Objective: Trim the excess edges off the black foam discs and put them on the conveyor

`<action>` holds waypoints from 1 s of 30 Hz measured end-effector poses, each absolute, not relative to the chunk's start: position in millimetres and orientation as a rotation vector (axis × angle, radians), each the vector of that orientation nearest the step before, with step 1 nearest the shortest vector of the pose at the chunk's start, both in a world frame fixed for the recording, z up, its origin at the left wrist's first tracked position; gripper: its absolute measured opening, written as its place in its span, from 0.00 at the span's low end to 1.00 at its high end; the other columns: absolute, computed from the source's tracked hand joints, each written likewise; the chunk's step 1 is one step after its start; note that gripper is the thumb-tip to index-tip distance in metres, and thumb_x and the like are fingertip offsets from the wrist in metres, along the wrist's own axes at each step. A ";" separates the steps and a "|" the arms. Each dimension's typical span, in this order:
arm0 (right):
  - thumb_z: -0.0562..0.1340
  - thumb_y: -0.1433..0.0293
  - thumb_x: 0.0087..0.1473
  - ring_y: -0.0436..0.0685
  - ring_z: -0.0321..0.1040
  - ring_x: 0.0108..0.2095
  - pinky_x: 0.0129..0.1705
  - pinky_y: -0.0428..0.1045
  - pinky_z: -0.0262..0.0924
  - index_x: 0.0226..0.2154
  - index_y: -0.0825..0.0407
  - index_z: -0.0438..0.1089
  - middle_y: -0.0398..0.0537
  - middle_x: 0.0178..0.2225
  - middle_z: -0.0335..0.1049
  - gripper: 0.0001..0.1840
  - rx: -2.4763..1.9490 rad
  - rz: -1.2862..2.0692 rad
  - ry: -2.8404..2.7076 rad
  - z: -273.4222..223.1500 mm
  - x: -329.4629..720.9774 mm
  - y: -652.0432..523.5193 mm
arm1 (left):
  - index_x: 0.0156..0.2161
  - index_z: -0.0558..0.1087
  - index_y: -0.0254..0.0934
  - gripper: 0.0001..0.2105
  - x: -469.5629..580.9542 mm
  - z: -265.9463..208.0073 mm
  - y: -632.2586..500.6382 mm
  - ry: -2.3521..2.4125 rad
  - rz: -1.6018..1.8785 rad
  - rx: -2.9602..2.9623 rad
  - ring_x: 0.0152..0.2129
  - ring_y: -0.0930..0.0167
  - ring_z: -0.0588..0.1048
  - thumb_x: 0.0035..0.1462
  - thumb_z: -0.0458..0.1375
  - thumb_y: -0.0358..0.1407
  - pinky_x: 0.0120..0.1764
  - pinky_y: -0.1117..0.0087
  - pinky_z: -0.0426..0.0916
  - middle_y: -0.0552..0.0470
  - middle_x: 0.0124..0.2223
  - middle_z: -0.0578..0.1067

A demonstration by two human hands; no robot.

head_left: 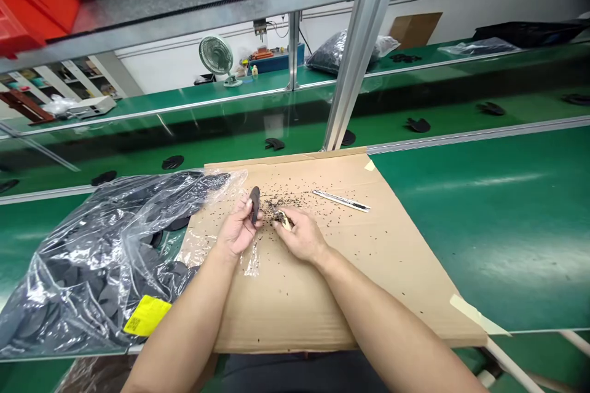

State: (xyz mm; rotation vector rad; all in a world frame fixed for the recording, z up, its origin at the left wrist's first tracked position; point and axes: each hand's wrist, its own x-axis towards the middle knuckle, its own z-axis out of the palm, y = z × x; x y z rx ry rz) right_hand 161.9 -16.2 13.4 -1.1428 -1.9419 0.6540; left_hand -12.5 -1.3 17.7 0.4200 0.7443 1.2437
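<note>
My left hand (239, 227) pinches a dark grey, flat, rounded part (255, 204), held on edge above the cardboard sheet (295, 313). Close to its right, my right hand (302, 234) is closed around a small tool with a cream-coloured grip (286, 221); the fingers cover most of it, so its exact kind is unclear. Many tiny black scraps (286, 202) are scattered over the cardboard around both hands. Beyond my right hand lies a slim utility knife (341, 201), touched by neither hand.
A large clear plastic bag (92, 258) of similar dark parts, with a yellow label (147, 315), lies to the left. Behind the cardboard runs a green conveyor belt (221, 150) carrying several dark parts. A metal post (359, 49) rises at the cardboard's far edge.
</note>
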 end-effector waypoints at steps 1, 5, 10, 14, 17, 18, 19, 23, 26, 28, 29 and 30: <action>0.58 0.71 0.55 0.53 0.63 0.31 0.35 0.48 0.57 0.32 0.52 0.70 0.44 0.29 0.68 0.05 -1.155 0.629 -1.967 11.9 161.7 -16.5 | 0.45 0.68 0.36 0.14 -12.7 16.5 -0.4 0.737 1.243 0.397 0.21 0.76 0.70 0.52 0.59 0.26 0.21 0.78 0.63 0.54 0.29 0.70; 0.58 0.71 0.55 0.55 0.65 0.35 0.39 0.48 0.59 0.41 0.50 0.70 0.47 0.34 0.70 0.11 -1.189 0.504 -2.092 5.0 160.0 -17.5 | 0.44 0.68 0.36 0.14 -11.5 14.5 0.8 0.711 1.198 0.376 0.18 0.78 0.65 0.51 0.59 0.26 0.21 0.78 0.60 0.55 0.27 0.67; 0.57 0.70 0.55 0.57 0.67 0.36 0.39 0.49 0.61 0.44 0.49 0.70 0.48 0.35 0.71 0.14 -1.274 0.391 -2.195 2.8 158.9 -18.8 | 0.44 0.70 0.37 0.14 -9.0 14.8 -1.6 0.740 1.152 0.436 0.17 0.77 0.63 0.50 0.60 0.27 0.22 0.76 0.60 0.54 0.27 0.68; 0.58 0.69 0.55 0.57 0.68 0.36 0.39 0.49 0.61 0.45 0.48 0.70 0.49 0.36 0.71 0.14 -1.308 0.391 -2.231 4.6 159.6 -18.9 | 0.44 0.71 0.37 0.14 -8.8 14.9 -3.5 0.755 1.132 0.499 0.17 0.78 0.64 0.50 0.61 0.29 0.22 0.77 0.60 0.55 0.27 0.67; 0.58 0.69 0.55 0.56 0.68 0.37 0.39 0.49 0.61 0.46 0.48 0.70 0.49 0.37 0.72 0.15 -1.318 0.394 -2.253 5.4 159.6 -18.9 | 0.44 0.71 0.36 0.14 -8.6 15.4 -4.1 0.765 1.124 0.532 0.17 0.78 0.65 0.50 0.61 0.29 0.21 0.78 0.61 0.54 0.27 0.68; 0.58 0.69 0.55 0.56 0.68 0.37 0.38 0.49 0.61 0.46 0.48 0.70 0.49 0.37 0.72 0.15 -1.326 0.396 -2.260 5.7 159.6 -18.9 | 0.44 0.71 0.36 0.14 -8.4 15.6 -4.2 0.765 1.122 0.538 0.17 0.78 0.65 0.49 0.61 0.29 0.21 0.78 0.61 0.54 0.27 0.68; 0.58 0.69 0.54 0.57 0.68 0.36 0.38 0.49 0.61 0.45 0.48 0.70 0.48 0.37 0.72 0.15 -1.338 0.399 -2.270 6.2 159.5 -18.8 | 0.43 0.72 0.35 0.14 -8.1 15.6 -4.2 0.765 1.123 0.543 0.17 0.78 0.65 0.49 0.62 0.29 0.21 0.78 0.61 0.54 0.27 0.68; 0.58 0.73 0.52 0.57 0.68 0.34 0.34 0.49 0.60 0.41 0.48 0.71 0.48 0.34 0.72 0.13 -1.390 0.404 -2.318 10.9 160.2 -18.8 | 0.42 0.73 0.34 0.14 -5.9 16.4 -4.9 0.795 1.146 0.556 0.19 0.78 0.66 0.47 0.63 0.29 0.20 0.79 0.61 0.53 0.27 0.68; 0.57 0.75 0.51 0.56 0.68 0.32 0.32 0.48 0.58 0.38 0.48 0.71 0.47 0.32 0.72 0.13 -1.391 0.399 -2.342 15.4 161.2 -18.7 | 0.43 0.73 0.32 0.15 -3.6 17.5 -6.5 0.846 1.168 0.577 0.19 0.77 0.66 0.47 0.64 0.29 0.20 0.79 0.62 0.53 0.28 0.69; 0.57 0.75 0.51 0.56 0.68 0.31 0.31 0.48 0.58 0.37 0.48 0.71 0.47 0.32 0.72 0.13 -1.390 0.390 -2.360 17.1 161.8 -18.7 | 0.43 0.74 0.31 0.16 -2.5 17.4 -7.2 0.869 1.186 0.596 0.20 0.77 0.67 0.46 0.65 0.30 0.20 0.79 0.62 0.52 0.29 0.70; 0.57 0.76 0.50 0.56 0.68 0.31 0.31 0.48 0.58 0.37 0.48 0.71 0.47 0.32 0.72 0.13 -1.396 0.386 -2.372 17.3 161.9 -18.7 | 0.43 0.74 0.31 0.16 -2.2 16.9 -7.3 0.875 1.195 0.605 0.20 0.77 0.67 0.46 0.66 0.31 0.20 0.79 0.62 0.52 0.30 0.71; 0.57 0.76 0.50 0.56 0.68 0.31 0.30 0.48 0.57 0.37 0.48 0.72 0.48 0.33 0.73 0.13 -1.407 0.384 -2.384 17.2 161.9 -18.8 | 0.42 0.74 0.31 0.16 -2.0 16.1 -7.3 0.880 1.202 0.615 0.21 0.77 0.67 0.46 0.66 0.31 0.21 0.79 0.63 0.52 0.30 0.71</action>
